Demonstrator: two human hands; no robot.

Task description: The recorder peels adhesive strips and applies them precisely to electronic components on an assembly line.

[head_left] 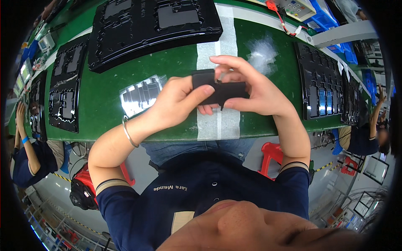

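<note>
A flat, dark L-shaped piece (229, 93) is held between my two hands over the green table. My left hand (175, 100) is closed on its left end, the thumb lying across the top face and fingertips showing beneath. On the other end, my right hand (264, 94) pinches the piece, with the thumb at the near edge and the fingers bent by the notch. A short dark tab sticks out at the near side. What the right fingertips touch in the notch is too small to tell. A clear sheet with dark strips (142, 95) lies beside my left wrist.
A stack of black moulded trays (155, 44) stands at the back left. More black trays lie on the left (67, 83) and right (320, 83). Thin clear films (262, 54) lie beyond my right hand. White tape (217, 125) crosses the green tabletop (180, 133). Co-workers sit at both sides.
</note>
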